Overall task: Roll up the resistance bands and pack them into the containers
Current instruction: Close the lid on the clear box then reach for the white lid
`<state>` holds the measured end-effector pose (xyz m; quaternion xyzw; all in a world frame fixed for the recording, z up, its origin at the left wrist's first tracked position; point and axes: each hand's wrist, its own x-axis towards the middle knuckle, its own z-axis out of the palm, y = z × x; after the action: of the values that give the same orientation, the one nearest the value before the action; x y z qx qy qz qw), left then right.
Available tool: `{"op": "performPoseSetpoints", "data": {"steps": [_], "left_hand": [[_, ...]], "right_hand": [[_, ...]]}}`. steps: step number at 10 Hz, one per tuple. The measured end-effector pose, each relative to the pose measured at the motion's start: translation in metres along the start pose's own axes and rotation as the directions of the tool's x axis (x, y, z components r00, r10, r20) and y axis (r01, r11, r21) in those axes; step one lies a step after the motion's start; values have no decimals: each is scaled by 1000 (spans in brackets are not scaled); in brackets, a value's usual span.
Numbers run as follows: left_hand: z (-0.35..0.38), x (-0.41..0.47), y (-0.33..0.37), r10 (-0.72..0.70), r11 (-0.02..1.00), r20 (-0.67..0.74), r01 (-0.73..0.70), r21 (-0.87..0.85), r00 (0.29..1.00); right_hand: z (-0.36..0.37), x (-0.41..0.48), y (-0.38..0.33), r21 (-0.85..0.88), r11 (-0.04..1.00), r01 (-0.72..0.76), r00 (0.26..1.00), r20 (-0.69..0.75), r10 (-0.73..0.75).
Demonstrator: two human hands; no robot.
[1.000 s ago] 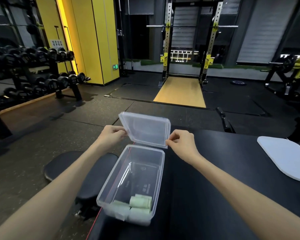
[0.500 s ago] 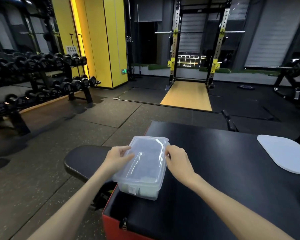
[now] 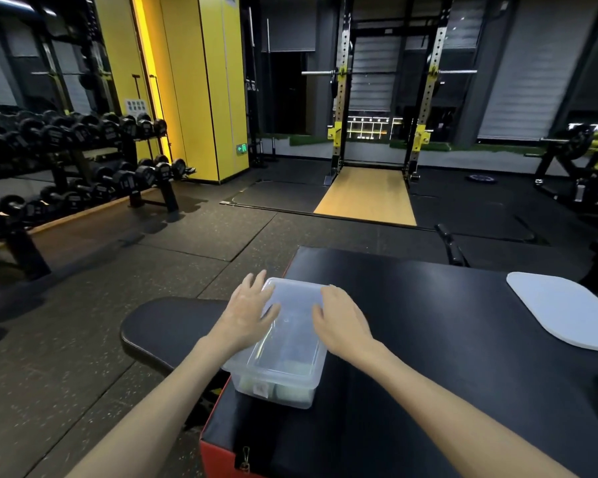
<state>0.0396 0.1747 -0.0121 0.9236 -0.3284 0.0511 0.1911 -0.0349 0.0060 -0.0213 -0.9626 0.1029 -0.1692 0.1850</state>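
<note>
Both hands press flat on the lid (image 3: 296,305) of a clear container (image 3: 283,374) at the desk's (image 3: 428,339) left edge.
The left hand (image 3: 247,307) lies on the lid's left side with fingers spread and straight; the right hand (image 3: 339,317) rests on its right side, fingers seemingly relaxed, gripping nothing. Pale green rolled resistance bands (image 3: 290,391) show dimly through the container's near end.

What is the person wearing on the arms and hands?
No sleeves show: the left arm and the right arm are bare down to the picture's edge. The left hand and the right hand have no gloves; no watch, bracelet or ring is visible.
</note>
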Motion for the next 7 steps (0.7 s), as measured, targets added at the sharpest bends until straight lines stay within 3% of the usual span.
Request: {"op": "performPoseSetpoints", "data": {"steps": [1,2,3,4,5,6,7], "left_hand": [[16,13,-1,7,983,86,-23,183,996],[32,19,-7,-16,970,157,-23,241,987],[36,20,-14,25,982,134,-49,181,991],[40,24,-19,-11,990,292,-31,140,956],[41,21,-13,-67,991,234,38,125,970],[43,24,-13,-5,988,163,-21,156,987],[51,28,-20,30,983,217,-68,169,976]], "right_hand": [[20,15,-6,-130,991,-13,984,173,35],[32,17,-3,-157,985,-64,965,240,101],[34,12,0,-141,989,-50,970,229,82],[33,12,-1,-135,989,-55,969,232,85],[33,14,-1,-166,985,-54,966,241,93],[38,18,3,-184,982,-46,967,239,90],[41,21,5,-188,981,-47,963,252,94]]}}
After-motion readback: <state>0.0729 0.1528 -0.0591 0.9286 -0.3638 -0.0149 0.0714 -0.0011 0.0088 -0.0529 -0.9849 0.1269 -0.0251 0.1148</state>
